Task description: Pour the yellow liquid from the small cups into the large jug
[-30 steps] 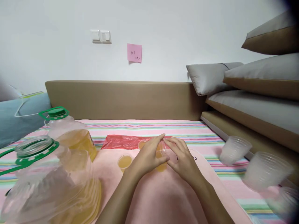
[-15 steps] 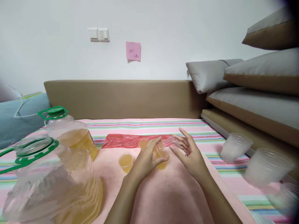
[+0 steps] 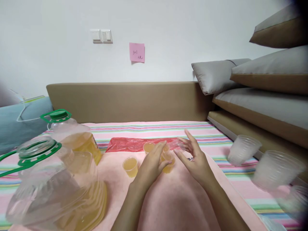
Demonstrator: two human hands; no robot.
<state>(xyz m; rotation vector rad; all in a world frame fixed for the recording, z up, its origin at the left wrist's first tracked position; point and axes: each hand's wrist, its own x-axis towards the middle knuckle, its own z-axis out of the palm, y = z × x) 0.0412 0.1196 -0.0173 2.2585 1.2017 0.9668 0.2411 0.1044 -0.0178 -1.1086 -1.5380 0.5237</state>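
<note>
My left hand (image 3: 151,163) is curled at the centre, with a clear round plastic piece (image 3: 168,155), lid-like, at its thumb and fingers. It hovers over a small clear cup (image 3: 167,167) of yellow liquid. Facing it, my right hand (image 3: 193,157) has its index finger raised, and its thumb and other fingers close around a clear, blurred plastic piece (image 3: 176,145). Whether these two pieces are joined I cannot tell. Another filled cup (image 3: 130,167) stands left of my left hand, and one more (image 3: 149,147) is behind it, partly hidden.
Two large jugs of yellow liquid stand at left: an uncapped one (image 3: 79,205) in front, a green-capped one (image 3: 81,141) behind. Stacks of clear cups (image 3: 276,170) are at right below piled cushions (image 3: 267,99). A red plastic sheet (image 3: 127,144) lies behind the pink cloth (image 3: 115,179).
The clear plastic between my hands has shifted slightly, and my right hand's fingers have moved a little. The view has moved slightly; the cups and jugs stay in place.
</note>
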